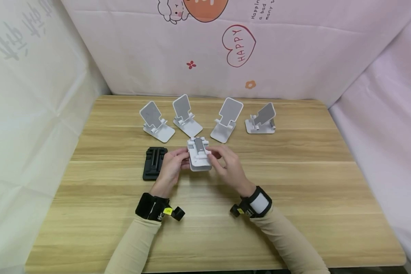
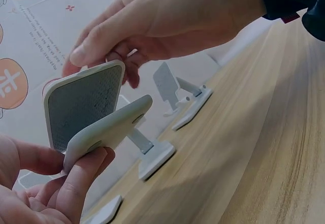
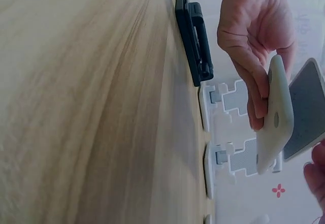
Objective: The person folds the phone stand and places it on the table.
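Above the table both hands hold a white folding phone stand, its grey-padded plate tilted up partway from the base. My left hand grips the base at its left side, thumb and fingers on opposite faces. On the right, my right hand pinches the edge of the plate between thumb and fingers. Next to the left hand lies a black phone stand, folded flat and partly covered by that hand.
Four white phone stands stand unfolded in a row behind the hands: one far left, its neighbour, one right of centre, one far right. A printed cloth hangs behind the wooden table.
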### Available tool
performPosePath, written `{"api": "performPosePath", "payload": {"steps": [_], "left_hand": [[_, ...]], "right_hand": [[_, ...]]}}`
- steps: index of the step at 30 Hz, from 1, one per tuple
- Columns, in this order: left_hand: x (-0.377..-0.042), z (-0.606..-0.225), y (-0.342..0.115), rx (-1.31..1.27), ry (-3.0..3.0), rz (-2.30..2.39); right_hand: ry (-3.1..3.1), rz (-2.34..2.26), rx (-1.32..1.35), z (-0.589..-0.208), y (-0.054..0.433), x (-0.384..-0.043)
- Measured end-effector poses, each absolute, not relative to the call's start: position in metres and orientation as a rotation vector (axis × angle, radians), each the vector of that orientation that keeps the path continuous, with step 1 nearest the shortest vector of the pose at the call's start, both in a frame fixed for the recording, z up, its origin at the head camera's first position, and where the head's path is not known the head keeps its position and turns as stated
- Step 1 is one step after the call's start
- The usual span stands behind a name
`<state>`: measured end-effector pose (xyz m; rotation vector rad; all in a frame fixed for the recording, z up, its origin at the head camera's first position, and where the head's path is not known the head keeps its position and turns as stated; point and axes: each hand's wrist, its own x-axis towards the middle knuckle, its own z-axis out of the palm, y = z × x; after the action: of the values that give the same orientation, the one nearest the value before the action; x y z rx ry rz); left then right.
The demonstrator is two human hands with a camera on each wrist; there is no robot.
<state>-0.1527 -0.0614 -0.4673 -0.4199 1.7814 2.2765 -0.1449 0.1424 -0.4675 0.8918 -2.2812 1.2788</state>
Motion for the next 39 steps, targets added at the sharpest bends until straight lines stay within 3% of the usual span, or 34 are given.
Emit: {"api": "performPosePath", "payload": {"steps": [12, 21, 39], "left_hand": [[-0.151, -0.466, -0.06, -0.366, 1.765, 2.286], [-0.151, -0.466, -0.06, -0.345, 1.755, 2.274], [-0.155, -0.465, -0.062, -0.244, 1.767, 2.163]], "right_hand": [[-2.48, 1.625, 0.543, -0.475, 0.146, -0.153], [-2.608, 2.294, 0.221, -0.472, 0.15, -0.157], [-2.516, 2.538, 0.131, -0.476, 0.152, -0.161]]}}
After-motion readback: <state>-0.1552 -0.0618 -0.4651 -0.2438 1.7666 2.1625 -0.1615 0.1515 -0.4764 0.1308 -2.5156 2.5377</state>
